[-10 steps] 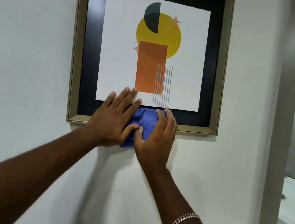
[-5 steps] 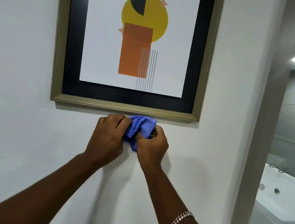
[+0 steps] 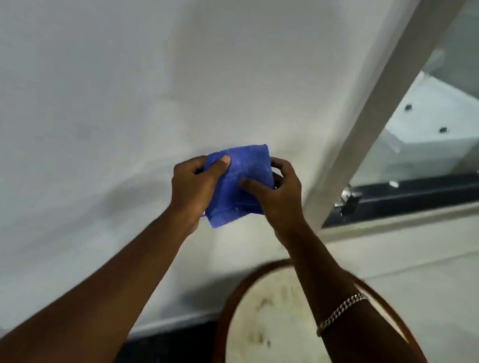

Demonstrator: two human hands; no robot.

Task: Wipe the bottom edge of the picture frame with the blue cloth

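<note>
The blue cloth (image 3: 239, 184) is folded into a flat square and held in front of the white wall, well below where the picture hangs. My left hand (image 3: 195, 183) pinches its left edge with the thumb on top. My right hand (image 3: 277, 194) grips its right edge, thumb pressed on the cloth's face. Both arms reach forward from the bottom of the view. The picture frame is out of view.
A round table (image 3: 278, 340) with a pale marble top and a brown wooden rim stands low at the right, under my right forearm. A white post (image 3: 374, 108) and glass partition with a bathtub (image 3: 450, 128) behind it fill the right. The white wall (image 3: 106, 80) is straight ahead.
The view has swung down, so the frame has left the picture. Both hands came down away from the frame's bottom edge with the cloth, which now lies flat and square between them.
</note>
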